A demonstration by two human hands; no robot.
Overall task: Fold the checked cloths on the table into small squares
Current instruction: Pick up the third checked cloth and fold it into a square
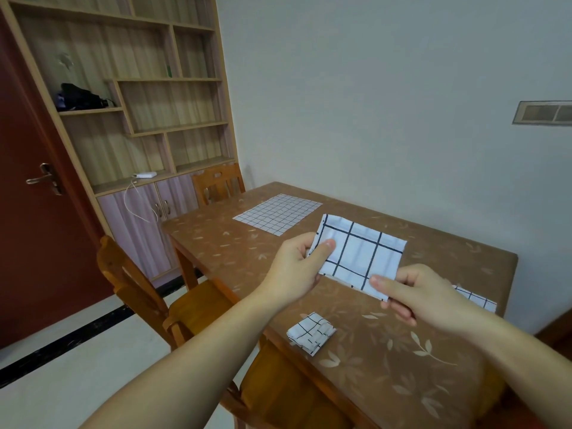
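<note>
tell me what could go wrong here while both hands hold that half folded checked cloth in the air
The held cloth is only pinched at two edges by the left hand and right hand, so its layers could slip apart. Setting it down carelessly might disturb the folded square near the table edge.

Wooden table (371,366) with leaf-pattern top fills lower right. Three wooden chairs: two (133,283) (278,394) along its left edge, one (218,182) at far end. Shelf unit (139,88) upper left, dark bag (80,96) on a shelf, white charger (144,175) on the cabinet ledge. Red door (34,196) far left. Vent (543,112) on right wall.
</note>
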